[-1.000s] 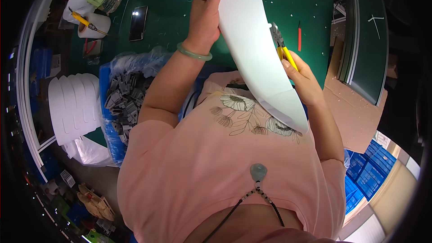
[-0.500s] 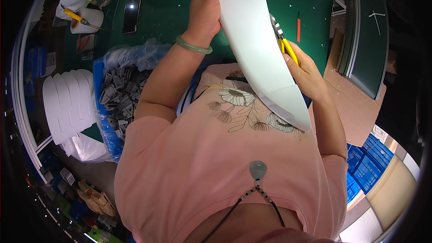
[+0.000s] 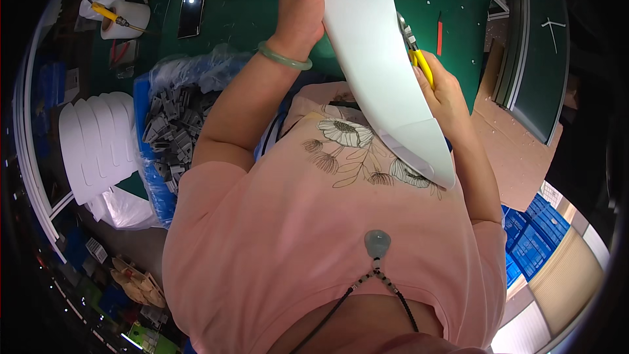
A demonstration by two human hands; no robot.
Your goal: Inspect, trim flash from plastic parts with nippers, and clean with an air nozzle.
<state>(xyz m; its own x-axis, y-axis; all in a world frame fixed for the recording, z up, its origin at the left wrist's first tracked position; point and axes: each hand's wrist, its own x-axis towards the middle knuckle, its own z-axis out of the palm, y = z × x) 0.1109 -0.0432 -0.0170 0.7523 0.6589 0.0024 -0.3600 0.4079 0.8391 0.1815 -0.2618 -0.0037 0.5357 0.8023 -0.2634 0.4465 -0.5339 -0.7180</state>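
A long, curved white plastic panel (image 3: pixel 367 46) slants across the middle, its lower end resting against my shirt. My left hand (image 3: pixel 303 10) is wrapped round the panel's upper left edge, with the thumb on its face and the other fingers out of sight. On the panel's right side, my right hand (image 3: pixel 447 95) is closed round yellow-handled pliers (image 3: pixel 421 59). Their metal jaws point up and away, next to the panel's right edge. Whether the jaws touch the panel, I cannot tell.
On the green table (image 3: pixel 249 0) lie a phone (image 3: pixel 192 11), a red strip (image 3: pixel 439 38) and small white scraps. A blue bin (image 3: pixel 141 101) of grey plastic parts stands left, beside stacked white panels (image 3: pixel 98 144). A yellow-handled tool (image 3: pixel 108 13) lies across a white roll (image 3: pixel 128 21).
The pliers and my right hand have shifted slightly right and up along the panel's edge. More of the pliers' jaws shows. My left hand keeps its hold, moving a little with the panel.
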